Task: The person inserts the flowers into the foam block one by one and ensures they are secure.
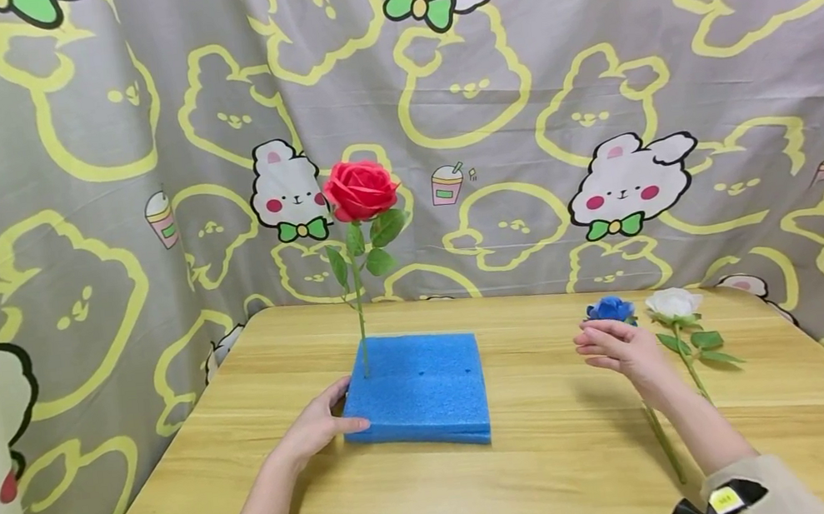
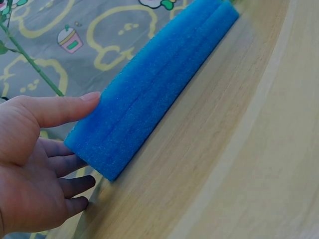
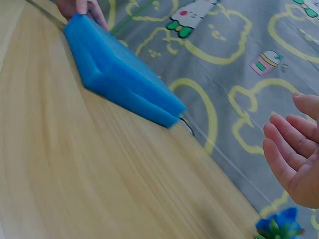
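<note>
A blue foam block (image 1: pixel 418 390) lies on the table, and an upright red artificial rose (image 1: pixel 362 191) stands with its stem in the block's left part. My left hand (image 1: pixel 316 422) holds the block's left edge. In the left wrist view its thumb (image 2: pixel 82 105) lies on the foam, with the other fingers at the side. My right hand (image 1: pixel 629 355) is above the blue rose (image 1: pixel 609 309), holding nothing, its fingers relaxed. This hand hides part of the blue rose's stem. Farther right, a white rose (image 1: pixel 675 304) lies on the table, its lower stem hidden by my forearm.
The wooden table (image 1: pixel 539 461) reaches back to a grey patterned curtain (image 1: pixel 485 232), which also hangs along the left side. Small dark holes show in the top of the foam. Black camera mounts sit on both wrists.
</note>
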`<control>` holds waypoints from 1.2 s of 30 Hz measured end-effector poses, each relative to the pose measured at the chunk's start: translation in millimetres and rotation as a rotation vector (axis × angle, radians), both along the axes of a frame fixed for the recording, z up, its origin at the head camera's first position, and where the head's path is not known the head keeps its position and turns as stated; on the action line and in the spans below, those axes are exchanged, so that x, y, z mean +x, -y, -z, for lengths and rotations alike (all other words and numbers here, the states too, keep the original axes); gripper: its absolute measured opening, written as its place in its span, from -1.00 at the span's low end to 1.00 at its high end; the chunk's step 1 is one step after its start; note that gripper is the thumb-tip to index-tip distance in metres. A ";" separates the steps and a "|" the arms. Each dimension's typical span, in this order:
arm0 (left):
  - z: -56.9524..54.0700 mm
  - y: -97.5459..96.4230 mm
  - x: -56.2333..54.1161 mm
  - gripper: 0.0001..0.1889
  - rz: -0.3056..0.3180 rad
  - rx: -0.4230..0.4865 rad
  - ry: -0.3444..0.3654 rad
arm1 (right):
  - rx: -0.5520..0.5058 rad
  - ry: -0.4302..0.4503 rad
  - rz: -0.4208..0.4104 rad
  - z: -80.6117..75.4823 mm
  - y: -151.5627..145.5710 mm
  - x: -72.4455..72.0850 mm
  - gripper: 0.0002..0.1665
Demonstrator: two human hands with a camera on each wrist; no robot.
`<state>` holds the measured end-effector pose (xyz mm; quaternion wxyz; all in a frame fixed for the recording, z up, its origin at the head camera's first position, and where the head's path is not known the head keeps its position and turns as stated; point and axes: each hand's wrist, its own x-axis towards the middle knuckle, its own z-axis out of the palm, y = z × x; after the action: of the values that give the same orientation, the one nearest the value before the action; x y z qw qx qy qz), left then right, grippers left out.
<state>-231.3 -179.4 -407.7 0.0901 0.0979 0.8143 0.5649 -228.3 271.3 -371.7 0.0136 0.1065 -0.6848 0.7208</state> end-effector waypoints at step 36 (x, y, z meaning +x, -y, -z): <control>2.2 0.0 0.0 -0.06 0.009 -0.003 0.000 | 0.115 0.216 0.101 36.4 -97.4 32.8 -0.83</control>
<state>-231.3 -179.4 -409.9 0.0929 0.1014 0.8147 0.5633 -195.6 368.7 -408.1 -0.0302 -0.0059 -0.7269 0.6860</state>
